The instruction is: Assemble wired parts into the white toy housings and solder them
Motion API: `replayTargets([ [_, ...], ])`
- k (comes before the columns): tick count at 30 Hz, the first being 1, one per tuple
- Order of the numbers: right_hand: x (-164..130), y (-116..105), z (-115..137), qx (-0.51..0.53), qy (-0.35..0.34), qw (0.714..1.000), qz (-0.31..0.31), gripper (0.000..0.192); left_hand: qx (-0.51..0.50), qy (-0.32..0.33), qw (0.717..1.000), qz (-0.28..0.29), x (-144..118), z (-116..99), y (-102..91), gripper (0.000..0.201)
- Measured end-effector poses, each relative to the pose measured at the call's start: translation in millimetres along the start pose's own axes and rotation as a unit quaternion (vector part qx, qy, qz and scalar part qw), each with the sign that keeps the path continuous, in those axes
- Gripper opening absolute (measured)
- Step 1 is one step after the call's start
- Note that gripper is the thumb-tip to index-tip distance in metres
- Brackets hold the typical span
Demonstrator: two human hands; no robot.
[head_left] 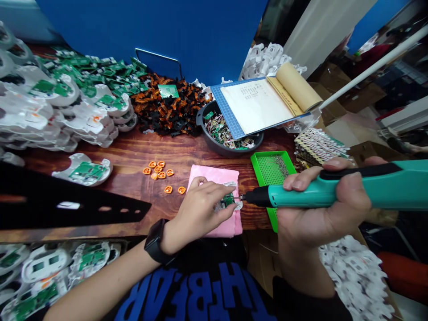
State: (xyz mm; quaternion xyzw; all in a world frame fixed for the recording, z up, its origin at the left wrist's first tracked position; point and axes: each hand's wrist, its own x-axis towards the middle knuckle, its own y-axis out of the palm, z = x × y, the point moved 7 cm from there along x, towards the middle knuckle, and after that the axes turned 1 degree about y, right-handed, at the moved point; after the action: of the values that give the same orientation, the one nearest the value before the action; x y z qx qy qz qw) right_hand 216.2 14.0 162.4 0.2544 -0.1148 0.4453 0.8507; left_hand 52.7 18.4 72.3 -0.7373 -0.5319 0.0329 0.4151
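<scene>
- The left hand (200,209) lies spread, fingers loosely open, fingertips pressing a small white part with a green circuit board (229,200) flat onto a folded pink cloth (214,176)
- The right hand (321,209) is wrapped tight around a teal electric screwdriver (334,189); its black tip touches the board's right edge
- The cloth sits at the near edge of a dark wooden table (140,156); orange caps (158,171) lie just left of it, a green tray (272,167) just right
- Behind: heaps of white shells with boards (67,102), a dark bowl (207,133), an open notebook (257,102), a blue wall (167,26)
</scene>
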Motion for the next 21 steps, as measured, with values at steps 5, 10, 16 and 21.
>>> replayTargets([
  [5, 0.9, -3.7, 1.3, -0.001, -0.008, 1.000, -0.018, 0.024, -0.005, -0.012, 1.000, 0.006, 0.3, 3.3, 2.3, 0.024],
  [10, 6.9, -9.3, -2.1, 0.002, -0.035, 0.999, -0.037, 0.025, 0.042, -0.044, 0.996, 0.063, -0.5, 10.0, 10.2, 0.047],
  [16, 15.5, -16.0, -35.0, -0.008, 0.010, 0.999, -0.038, 0.024, 0.092, -0.077, 0.986, 0.120, -8.6, 23.1, 27.6, 0.056],
  [21, 12.8, -7.0, -63.1, 0.000, 0.040, 0.999, -0.004, 0.033, 0.101, -0.122, 0.983, 0.090, -13.0, 33.3, 30.3, 0.076],
])
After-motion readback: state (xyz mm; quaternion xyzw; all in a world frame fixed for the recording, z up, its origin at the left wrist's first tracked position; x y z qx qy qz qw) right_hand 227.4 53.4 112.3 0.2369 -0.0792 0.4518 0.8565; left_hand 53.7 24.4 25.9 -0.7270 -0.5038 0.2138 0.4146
